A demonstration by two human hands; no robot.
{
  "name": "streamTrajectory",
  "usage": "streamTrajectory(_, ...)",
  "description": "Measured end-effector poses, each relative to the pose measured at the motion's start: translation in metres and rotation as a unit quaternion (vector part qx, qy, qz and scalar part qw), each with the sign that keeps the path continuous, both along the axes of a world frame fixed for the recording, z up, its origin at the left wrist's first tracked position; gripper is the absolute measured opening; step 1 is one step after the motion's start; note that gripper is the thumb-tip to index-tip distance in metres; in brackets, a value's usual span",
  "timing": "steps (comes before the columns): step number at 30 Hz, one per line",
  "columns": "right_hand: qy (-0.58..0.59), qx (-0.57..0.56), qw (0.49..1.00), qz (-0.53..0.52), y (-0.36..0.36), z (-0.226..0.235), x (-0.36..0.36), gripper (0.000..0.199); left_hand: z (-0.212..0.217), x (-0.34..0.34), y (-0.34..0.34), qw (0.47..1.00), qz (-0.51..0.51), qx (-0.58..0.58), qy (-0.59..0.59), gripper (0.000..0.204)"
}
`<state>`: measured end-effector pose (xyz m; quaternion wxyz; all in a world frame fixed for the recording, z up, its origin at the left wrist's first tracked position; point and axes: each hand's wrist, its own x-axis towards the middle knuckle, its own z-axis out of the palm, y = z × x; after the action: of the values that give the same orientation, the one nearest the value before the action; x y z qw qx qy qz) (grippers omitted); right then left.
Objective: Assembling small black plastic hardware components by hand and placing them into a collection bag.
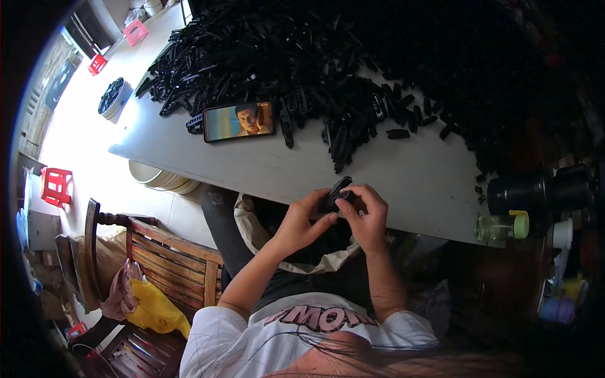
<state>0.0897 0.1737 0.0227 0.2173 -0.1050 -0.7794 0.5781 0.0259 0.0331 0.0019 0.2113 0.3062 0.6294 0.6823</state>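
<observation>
Just past the table's near edge, both hands meet around a small black plastic part (341, 185) with a long ridged shape. My left hand (301, 222) grips its left side between thumb and fingers. My right hand (368, 217) pinches it from the right, its thumb pressed against the part. Fingers cover much of the piece, so its exact kind cannot be told. Beneath the hands, a pale woven sack (329, 263) lies open across my lap, dark inside. A large heap of similar black plastic parts (252, 60) covers the far side of the table.
A phone (238, 122) playing a video lies on the grey-white table (252, 162) before the heap. At the right edge lies a green-lidded bottle (502, 227) near a dark cylinder (520, 193). A wooden chair (176, 252) is at left; buckets (162, 177) stand below the table.
</observation>
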Motion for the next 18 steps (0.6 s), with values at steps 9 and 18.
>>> streamTrajectory(9,0.072,-0.375,0.922,0.067,-0.002,-0.029,0.012,0.032,-0.001,0.004,0.004,0.993,-0.089,-0.074,-0.028,0.03)
streamTrajectory(18,-0.026,0.213,0.944,-0.251,0.112,-0.042,-0.044,0.032,-0.007,-0.053,0.054,0.924,0.159,-0.183,0.297,0.034)
